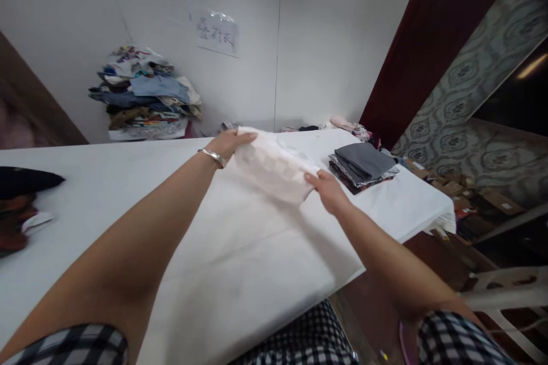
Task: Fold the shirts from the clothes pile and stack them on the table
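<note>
A folded white garment [274,165], blurred by motion, is held up just above the white-covered table [240,274]. My left hand [229,145] pinches its far left corner, thumb on top. At its right end my right hand [327,188] grips the edge between thumb and fingers. The cloth hangs slack between the two hands, and its exact kind cannot be made out. Right of it, near my right hand, lies a stack of folded clothes [363,162] with a dark grey piece on top.
A tall pile of folded clothes [148,94] stands against the wall at back left. Dark clothing [25,199] lies on the table's left side. Rolled pink cloth [351,127] rests at the back right. A white plastic chair [509,296] and cardboard boxes [492,202] are at right.
</note>
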`<state>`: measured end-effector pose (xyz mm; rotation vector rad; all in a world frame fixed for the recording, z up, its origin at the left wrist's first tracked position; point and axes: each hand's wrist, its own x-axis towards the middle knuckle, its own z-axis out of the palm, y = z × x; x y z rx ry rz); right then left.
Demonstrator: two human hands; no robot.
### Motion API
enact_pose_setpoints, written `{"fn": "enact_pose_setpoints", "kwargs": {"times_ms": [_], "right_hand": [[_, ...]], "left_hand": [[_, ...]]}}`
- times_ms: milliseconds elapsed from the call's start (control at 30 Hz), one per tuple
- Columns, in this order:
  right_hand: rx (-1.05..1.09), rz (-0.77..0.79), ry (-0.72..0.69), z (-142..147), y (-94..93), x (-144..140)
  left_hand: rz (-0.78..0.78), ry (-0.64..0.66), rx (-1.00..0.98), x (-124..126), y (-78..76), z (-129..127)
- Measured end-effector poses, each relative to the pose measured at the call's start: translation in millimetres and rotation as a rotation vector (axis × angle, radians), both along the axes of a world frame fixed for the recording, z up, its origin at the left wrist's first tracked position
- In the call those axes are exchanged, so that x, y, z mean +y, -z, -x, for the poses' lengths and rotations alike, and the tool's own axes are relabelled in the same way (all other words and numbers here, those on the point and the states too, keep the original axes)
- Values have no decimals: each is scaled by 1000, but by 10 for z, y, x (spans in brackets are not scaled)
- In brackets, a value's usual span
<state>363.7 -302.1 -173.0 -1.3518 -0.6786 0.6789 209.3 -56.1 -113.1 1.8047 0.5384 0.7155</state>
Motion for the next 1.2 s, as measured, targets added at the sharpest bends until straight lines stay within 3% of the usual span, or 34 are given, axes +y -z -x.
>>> {"fn": "enact_pose_setpoints", "kwargs": {"times_ms": [100, 167, 267, 400, 500, 633, 767, 867, 1033, 1200], "right_hand": [[-217, -108, -33, -232, -182, 116], [-346, -80, -76, -269, -87, 50], [-571, 61, -192, -156, 320, -241], [-870, 55, -497, 101, 857, -687], [-900, 35, -533, 205, 972, -883], [-547, 148, -448, 187, 874, -981], [-137, 269, -142, 84, 773, -846], [-158, 373, -11, 36, 756, -565], [-429, 545, -33, 70, 786, -141], [-356, 376, -75, 107, 810, -210]], "left_hand": [[-132, -42, -80, -167, -143, 313], [-271, -107, -37, -373, -14, 584], [-493, -80, 47, -784, 481, 1006], [-695, 219, 198, -1359, 1197, 1422], [-653, 207, 334, -1608, 1411, 1588], [-322, 44, 465, -1616, 1345, 1658], [38, -249, 480, -1445, 1274, 1520], [178, -336, 508, -1289, 1322, 1310], [233, -355, 531, -1174, 1367, 1058], [210, -404, 388, -1365, 1249, 1148]]}}
